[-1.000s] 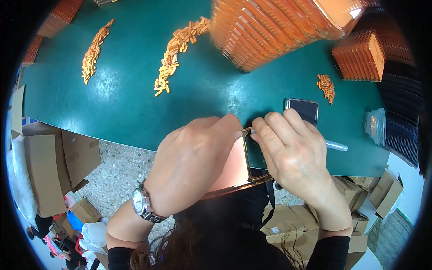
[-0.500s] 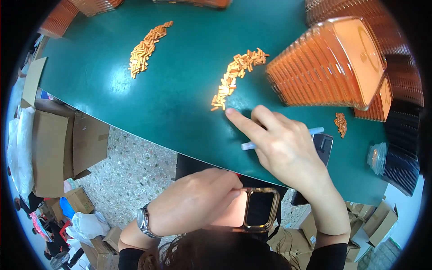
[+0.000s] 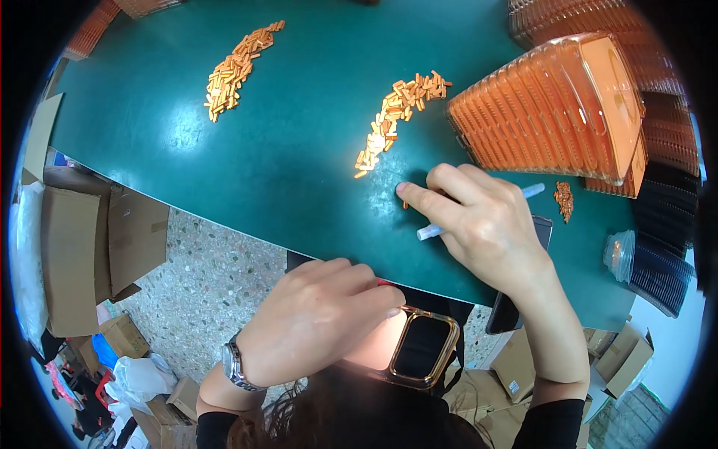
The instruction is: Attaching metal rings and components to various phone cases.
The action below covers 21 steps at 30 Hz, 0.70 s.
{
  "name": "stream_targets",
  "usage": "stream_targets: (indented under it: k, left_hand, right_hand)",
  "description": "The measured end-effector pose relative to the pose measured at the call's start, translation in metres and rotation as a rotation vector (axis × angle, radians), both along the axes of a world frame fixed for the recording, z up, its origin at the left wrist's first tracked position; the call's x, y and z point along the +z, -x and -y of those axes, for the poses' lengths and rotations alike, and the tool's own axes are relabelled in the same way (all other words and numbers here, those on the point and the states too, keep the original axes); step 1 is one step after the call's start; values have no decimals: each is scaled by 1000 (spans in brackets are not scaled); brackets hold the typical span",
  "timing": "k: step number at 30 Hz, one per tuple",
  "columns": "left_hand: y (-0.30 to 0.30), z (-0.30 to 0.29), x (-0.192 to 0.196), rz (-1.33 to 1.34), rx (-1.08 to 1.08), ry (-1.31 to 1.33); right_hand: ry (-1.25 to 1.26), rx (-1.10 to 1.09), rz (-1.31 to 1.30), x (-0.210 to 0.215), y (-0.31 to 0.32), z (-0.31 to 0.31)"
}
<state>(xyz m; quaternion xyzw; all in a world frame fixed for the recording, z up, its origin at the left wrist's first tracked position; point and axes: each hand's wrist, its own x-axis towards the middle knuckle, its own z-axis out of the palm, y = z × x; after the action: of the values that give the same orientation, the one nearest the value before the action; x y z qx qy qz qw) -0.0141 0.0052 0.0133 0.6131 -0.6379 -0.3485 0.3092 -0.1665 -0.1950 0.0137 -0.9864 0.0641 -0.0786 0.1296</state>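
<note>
My left hand (image 3: 318, 314) is closed at the edge of a flat pinkish-orange card (image 3: 374, 346), which carries a gold-rimmed watch case (image 3: 424, 346) with a dark window. The fingers hide part of the card. Over the green table, my right hand (image 3: 490, 228) keeps a pale blue pen-like stick (image 3: 430, 233) in its curled fingers. Its index fingertip presses a small orange strip (image 3: 405, 204) against the tabletop. Just beyond lies a curved pile of small shiny orange strips (image 3: 396, 108), and a second pile (image 3: 232, 75) sits farther left.
Stacked clear-and-orange trays (image 3: 538, 108) rise at the right, with black trays (image 3: 658, 277) behind them. A small copper-coloured heap (image 3: 564, 202), a clear plastic cup (image 3: 619, 253) and a dark phone (image 3: 505, 314) are nearby. Cardboard boxes (image 3: 71, 254) stand left of the table edge.
My right index fingertip has drawn a single orange strip away from the near end of the pile, toward me and rightward. The pen-like stick moved with that hand. My left hand still holds the card.
</note>
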Motion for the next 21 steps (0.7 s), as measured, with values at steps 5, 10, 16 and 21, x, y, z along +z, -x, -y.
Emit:
stream_targets:
  k: [5, 10, 16, 21]
  left_hand:
    - [1, -2, 2, 47, 77, 30]
    - [6, -1, 9, 106, 78, -9]
    - [10, 3, 12, 145, 155, -26]
    - [14, 4, 14, 104, 237, -121]
  right_hand:
    - [41, 52, 42, -1, 1, 0]
    - [74, 59, 38, -7, 2, -6]
    - [-203, -79, 125, -6, 15, -7]
    - [-341, -180, 61, -4, 15, -10]
